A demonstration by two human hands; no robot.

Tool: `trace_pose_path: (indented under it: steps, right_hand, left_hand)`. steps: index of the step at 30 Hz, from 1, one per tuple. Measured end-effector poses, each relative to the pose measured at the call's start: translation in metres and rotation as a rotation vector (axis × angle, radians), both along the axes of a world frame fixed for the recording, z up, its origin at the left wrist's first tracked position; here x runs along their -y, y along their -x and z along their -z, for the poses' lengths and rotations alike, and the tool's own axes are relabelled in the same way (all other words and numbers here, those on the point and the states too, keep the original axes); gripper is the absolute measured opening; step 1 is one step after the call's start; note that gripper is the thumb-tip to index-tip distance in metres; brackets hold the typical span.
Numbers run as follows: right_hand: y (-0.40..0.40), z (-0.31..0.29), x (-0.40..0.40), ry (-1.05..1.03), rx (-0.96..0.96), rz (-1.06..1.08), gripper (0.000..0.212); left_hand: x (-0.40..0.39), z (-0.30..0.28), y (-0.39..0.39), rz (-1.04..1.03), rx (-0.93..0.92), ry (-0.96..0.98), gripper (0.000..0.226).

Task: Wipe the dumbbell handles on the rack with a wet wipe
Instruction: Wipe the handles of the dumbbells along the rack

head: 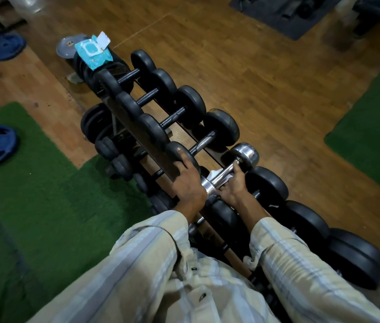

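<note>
With the right hand [232, 186] gripping a wet wipe [215, 174] around the chrome dumbbell [228, 170] handle and the left hand [187, 180] resting open-fingered on the rack [135, 122], the four dumbbells beyond it likely remain.

Wet wipe [217, 176] mostly hidden beneath chrome handle [222, 174] and right hand [232, 187].

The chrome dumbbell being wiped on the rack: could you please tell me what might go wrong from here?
1. The right hand grips the white wet wipe around the chrome dumbbell handle; the round heads might roll on the rack rails.
2. The left hand rests on the neighbouring black dumbbell, so its fingers could be pinched if either shifts.
3. The wipes pack lies atop stacked plates at the far end and could slide off.
</note>
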State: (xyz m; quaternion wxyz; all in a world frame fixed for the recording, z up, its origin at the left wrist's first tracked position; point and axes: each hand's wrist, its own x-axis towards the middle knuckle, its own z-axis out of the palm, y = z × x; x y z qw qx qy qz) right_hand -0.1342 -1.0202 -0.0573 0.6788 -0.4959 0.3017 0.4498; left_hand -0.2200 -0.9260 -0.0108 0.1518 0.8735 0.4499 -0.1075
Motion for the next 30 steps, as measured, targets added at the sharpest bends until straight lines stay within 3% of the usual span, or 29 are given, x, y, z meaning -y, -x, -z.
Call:
trace_pose_path:
  steps: [7, 10, 15, 19, 24, 27, 30]
  right_hand:
    - [-0.008, 0.015, -0.003, 0.341, 0.053, -0.158, 0.046]
    - [-0.002, -0.002, -0.003, 0.473, 0.106, -0.178, 0.023]
    - [0.001, -0.016, 0.003, 0.533, 0.159, -0.18, 0.026]
    - [0.003, -0.032, 0.012, 0.463, 0.193, -0.119, 0.029]
    - [0.012, -0.045, 0.019, 0.424, 0.239, -0.06, 0.013]
    - [0.023, -0.049, 0.024, 0.398, 0.263, -0.003, 0.014]
    - [0.036, -0.056, 0.032, 0.38, 0.282, 0.075, 0.03]
  left_hand:
    - [-0.001, 0.001, 0.002, 0.014, 0.008, 0.031, 0.133]
    - [-0.004, 0.001, 0.002, 0.021, 0.007, 0.075, 0.139]
    - [-0.011, -0.007, 0.009, 0.051, 0.006, 0.128, 0.132]
    - [-0.013, -0.013, 0.011, 0.04, 0.019, 0.147, 0.131]
    - [0.002, -0.023, 0.015, 0.06, 0.035, 0.155, 0.127]
    - [0.018, -0.027, 0.022, 0.086, 0.058, 0.184, 0.106]
    - [0.031, -0.024, 0.032, 0.102, 0.096, 0.203, 0.074]
